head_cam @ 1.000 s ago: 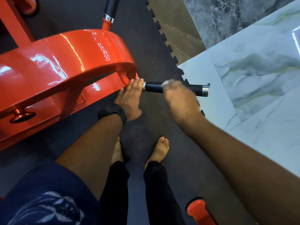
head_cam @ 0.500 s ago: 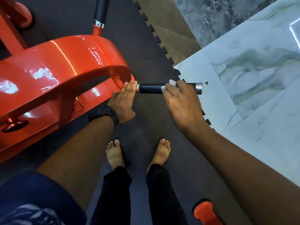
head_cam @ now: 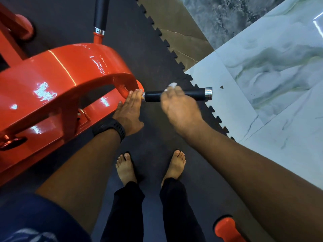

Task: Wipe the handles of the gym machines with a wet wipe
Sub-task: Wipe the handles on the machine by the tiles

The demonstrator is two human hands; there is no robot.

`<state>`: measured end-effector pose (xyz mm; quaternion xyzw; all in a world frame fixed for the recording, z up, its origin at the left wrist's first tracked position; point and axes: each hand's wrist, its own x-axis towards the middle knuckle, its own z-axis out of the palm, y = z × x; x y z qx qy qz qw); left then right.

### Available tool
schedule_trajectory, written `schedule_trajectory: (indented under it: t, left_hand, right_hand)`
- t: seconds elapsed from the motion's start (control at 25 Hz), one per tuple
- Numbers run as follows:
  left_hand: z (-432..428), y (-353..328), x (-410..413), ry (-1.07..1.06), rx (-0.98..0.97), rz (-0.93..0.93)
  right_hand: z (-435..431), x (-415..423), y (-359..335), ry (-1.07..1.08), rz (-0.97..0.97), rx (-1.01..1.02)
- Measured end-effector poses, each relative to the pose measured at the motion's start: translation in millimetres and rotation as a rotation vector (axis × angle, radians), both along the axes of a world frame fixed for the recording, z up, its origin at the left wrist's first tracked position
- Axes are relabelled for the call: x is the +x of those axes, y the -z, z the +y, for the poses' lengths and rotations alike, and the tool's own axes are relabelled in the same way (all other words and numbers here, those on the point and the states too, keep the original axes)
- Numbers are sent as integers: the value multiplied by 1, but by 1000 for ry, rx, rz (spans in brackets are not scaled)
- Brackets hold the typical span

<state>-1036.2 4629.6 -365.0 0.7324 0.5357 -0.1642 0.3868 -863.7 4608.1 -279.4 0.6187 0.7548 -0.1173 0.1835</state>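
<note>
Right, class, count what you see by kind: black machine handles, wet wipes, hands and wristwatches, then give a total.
Black handles: 2 (near handle, far handle)
Wet wipe: 1
Hands: 2 (left hand, right hand)
Wristwatch: 1
Total: 6

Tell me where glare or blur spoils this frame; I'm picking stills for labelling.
Head view: the right hand is motion-blurred over the black handle, the wet wipe a soft white smear; glare streaks the red machine frame and the marble tile; the left hand is sharp.
</note>
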Motion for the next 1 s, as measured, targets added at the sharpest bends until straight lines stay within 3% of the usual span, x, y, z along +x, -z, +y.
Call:
schedule_trajectory:
  t: [0.08, 0.24, 0.4, 0.6, 0.8, 0.88, 1.0]
  left_hand:
    - [0, -1, 0, 0, -13, 4]
    - [-1, -2, -2, 6, 3, -15]
    - [-1, -4, 0, 17, -17, 15]
    - [-1, -3, -3, 6, 5, -19]
    - [0, -5, -2, 32, -23, 35]
    - [1, -5, -3, 30, -19, 16]
    - [-1, -5, -1, 5, -7, 0]
  right_hand:
    - [10, -11, 4, -112, 3, -23]
    - [27, 10, 3, 85, 15, -46]
    - [32, -25, 12, -129, 57, -89]
    - [74, 15, -2, 193, 8, -270]
    - [72, -4, 8, 159, 150, -309]
    - [73, 14, 2, 256, 141, -296]
    - [45, 12, 2, 95, 48, -204]
